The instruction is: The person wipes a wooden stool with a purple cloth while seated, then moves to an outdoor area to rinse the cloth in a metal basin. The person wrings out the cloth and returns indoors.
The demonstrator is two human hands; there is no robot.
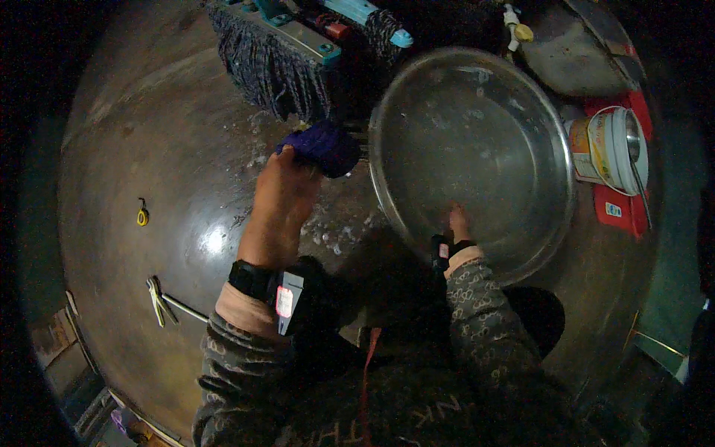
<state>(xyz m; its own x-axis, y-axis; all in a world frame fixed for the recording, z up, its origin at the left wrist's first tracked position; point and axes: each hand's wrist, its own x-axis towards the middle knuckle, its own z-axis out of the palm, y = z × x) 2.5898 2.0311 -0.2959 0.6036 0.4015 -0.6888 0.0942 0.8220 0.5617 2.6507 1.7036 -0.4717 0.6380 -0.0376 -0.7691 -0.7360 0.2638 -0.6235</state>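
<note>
My left hand (285, 201) is closed around a bunched dark purple cloth (329, 148), held over the wet floor beside the basin. White suds or wet specks lie on the floor below that hand. A wide round metal basin (463, 145) stands to the right of the cloth. My right hand (459, 222) is inside the basin's near rim, seen edge-on and blurred. Whether its fingers touch the metal cannot be made out, nor whether the basin has water in it. Both wrists carry black bands with small devices.
Mop heads with grey strings (273, 72) are at the top. A tap (511, 28) is at the upper right. A white bucket (614, 148) with a long-handled metal ladle is beside red plastic (620, 212). On the left floor lie a yellow tape measure (143, 215) and a scissor-like tool (158, 304).
</note>
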